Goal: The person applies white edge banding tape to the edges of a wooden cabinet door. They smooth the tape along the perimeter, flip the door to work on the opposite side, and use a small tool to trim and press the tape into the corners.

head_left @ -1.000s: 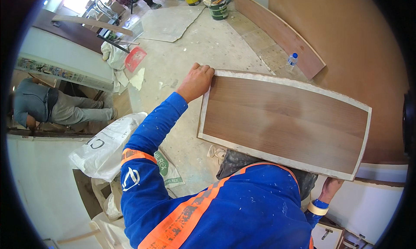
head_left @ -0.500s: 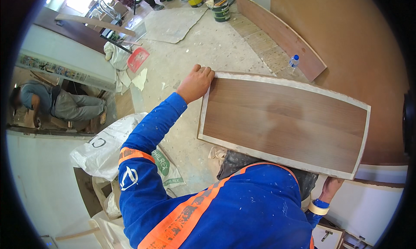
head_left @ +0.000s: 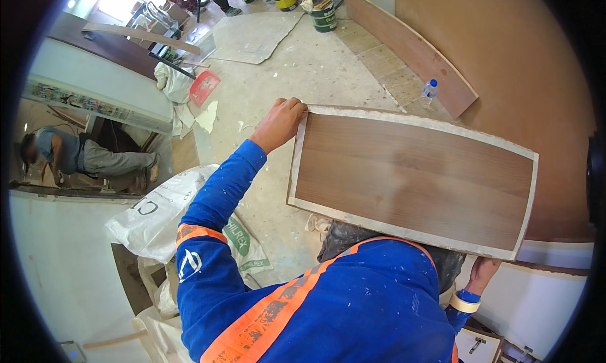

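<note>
A flat brown wood-grain panel [head_left: 413,180], its edges bordered with whitish tape, lies tilted across my lap. At its far left corner my left hand [head_left: 279,124] grips the edge, fingers curled over the top. My right hand [head_left: 483,274] is at the panel's near right corner, holding it from below; its fingertips are hidden under the panel. Around my right wrist sits a roll of pale tape [head_left: 465,303] like a bracelet.
Large white sacks [head_left: 161,205] lie on my left. Beyond are a red dustpan [head_left: 204,88], a water bottle [head_left: 430,89], a long wooden board [head_left: 416,57] against the wall, and paint buckets [head_left: 324,19]. A co-worker [head_left: 82,151] bends over in the left doorway.
My left hand has shifted slightly left and down along the panel's corner. The panel has barely moved. The co-worker on the left has shifted posture a little.
</note>
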A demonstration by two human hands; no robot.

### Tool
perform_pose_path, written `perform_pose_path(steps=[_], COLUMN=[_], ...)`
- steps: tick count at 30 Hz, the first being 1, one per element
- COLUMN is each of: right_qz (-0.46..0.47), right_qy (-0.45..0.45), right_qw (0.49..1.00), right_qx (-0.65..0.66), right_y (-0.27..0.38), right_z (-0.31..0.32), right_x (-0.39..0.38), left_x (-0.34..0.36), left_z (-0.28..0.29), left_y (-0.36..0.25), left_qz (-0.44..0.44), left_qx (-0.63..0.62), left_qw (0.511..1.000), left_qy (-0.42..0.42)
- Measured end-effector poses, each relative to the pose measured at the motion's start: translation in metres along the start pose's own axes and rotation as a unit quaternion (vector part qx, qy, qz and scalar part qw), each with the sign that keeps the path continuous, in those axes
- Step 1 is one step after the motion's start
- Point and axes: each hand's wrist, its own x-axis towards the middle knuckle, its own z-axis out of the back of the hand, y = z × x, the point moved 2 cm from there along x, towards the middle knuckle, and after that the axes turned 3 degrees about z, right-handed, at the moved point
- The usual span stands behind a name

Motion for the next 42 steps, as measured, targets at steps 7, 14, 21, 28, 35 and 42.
perform_pose_path(steps=[7,14,21,28,35,42], right_qz=[-0.007,-0.004,-0.020,-0.025,-0.013,-0.014], right_qy=[-0.013,-0.024,-0.030,-0.015,-0.014,-0.020], right_qw=[1.000,1.000,0.999,0.999,1.000,0.999], right_qx=[0.004,-0.006,0.009,0.021,0.003,-0.024], right_y=[0.000,0.010,0.009,0.002,-0.001,0.001], right_z=[-0.005,-0.020,-0.019,-0.012,-0.009,-0.012], right_x=[-0.003,-0.007,-0.008,-0.005,-0.007,0.000], left_x=[0.001,0.006,-0.005,-0.004,0.004,0.009], left_z=[-0.005,0.003,0.026,0.015,0.017,-0.003], left_y=[0.001,0.007,0.004,0.003,-0.033,-0.099], left_qz=[-0.072,-0.074,0.013,-0.032,-0.027,0.049], left_qx=[0.158,0.110,0.016,0.107,0.062,-0.097], left_qw=[0.985,0.991,1.000,0.993,0.995,0.985], left_qy=[0.014,0.025,-0.012,-0.023,-0.072,-0.138])
